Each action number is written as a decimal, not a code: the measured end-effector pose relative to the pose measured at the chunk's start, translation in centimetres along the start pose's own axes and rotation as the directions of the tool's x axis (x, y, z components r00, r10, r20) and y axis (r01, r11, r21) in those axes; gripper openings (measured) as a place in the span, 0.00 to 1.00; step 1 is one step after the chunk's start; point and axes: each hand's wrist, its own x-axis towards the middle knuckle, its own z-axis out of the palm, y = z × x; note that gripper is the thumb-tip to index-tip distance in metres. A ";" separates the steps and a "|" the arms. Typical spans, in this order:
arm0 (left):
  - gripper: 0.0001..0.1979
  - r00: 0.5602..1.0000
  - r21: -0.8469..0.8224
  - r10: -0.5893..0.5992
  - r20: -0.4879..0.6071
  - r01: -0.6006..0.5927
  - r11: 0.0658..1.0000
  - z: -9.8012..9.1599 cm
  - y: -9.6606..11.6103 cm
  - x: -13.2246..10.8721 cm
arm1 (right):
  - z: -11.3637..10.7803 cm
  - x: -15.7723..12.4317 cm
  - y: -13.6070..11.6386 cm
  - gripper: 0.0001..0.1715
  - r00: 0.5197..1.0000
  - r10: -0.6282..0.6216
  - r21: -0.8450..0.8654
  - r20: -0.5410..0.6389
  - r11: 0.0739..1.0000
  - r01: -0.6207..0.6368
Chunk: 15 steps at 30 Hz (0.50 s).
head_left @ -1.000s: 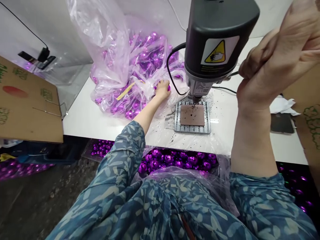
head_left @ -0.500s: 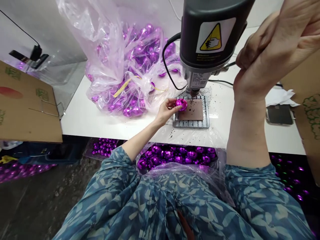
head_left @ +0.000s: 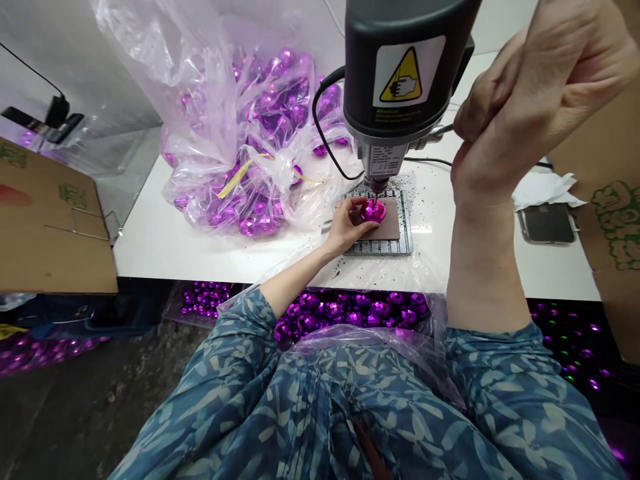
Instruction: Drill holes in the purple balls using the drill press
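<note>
Between the thumb and fingers of my left hand is a shiny magenta faceted ball. It sits on a brown board that lies on the slotted metal base of a drill press. The bit stands right at the ball's top; whether it has entered the ball I cannot tell. My right hand is raised at the right, its fingers wrapped round the press's feed handle, most of which is hidden by the hand.
A clear plastic bag of purple balls lies behind on the white table. Below the front edge are more balls in plastic. A phone and white tissue lie at right. Cardboard boxes flank the table. Dark shavings surround the base.
My left hand has carried the ball rightward from the board's left edge to beneath the drill bit. My right hand stays on the handle. The whole view has shifted slightly.
</note>
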 end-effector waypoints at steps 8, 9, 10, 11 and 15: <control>0.27 0.996 -0.069 0.089 0.014 -0.088 0.994 1.1 -0.7 -0.6 | -0.3 -0.9 -0.6 0.47 1.000 -0.006 0.049 -0.006 0.999 0.006; 0.27 0.995 -0.067 0.094 0.020 -0.092 0.993 1.2 -0.8 -0.6 | -0.5 -1.3 -0.7 0.47 1.000 -0.005 0.058 -0.011 0.998 0.005; 0.27 0.995 -0.062 0.097 0.024 -0.096 0.993 1.2 -0.9 -0.6 | -0.7 -1.7 -0.9 0.47 1.000 -0.003 0.065 -0.018 0.998 0.004; 0.27 0.995 -0.057 0.100 0.024 -0.099 0.993 1.2 -1.0 -0.5 | -1.0 -2.2 -1.1 0.47 1.000 0.004 0.066 -0.020 0.998 -0.002; 0.28 0.991 -0.068 0.130 0.020 -0.129 0.989 1.3 -1.4 -0.5 | -1.7 -3.7 -1.4 0.47 1.000 0.013 0.097 -0.026 0.995 -0.011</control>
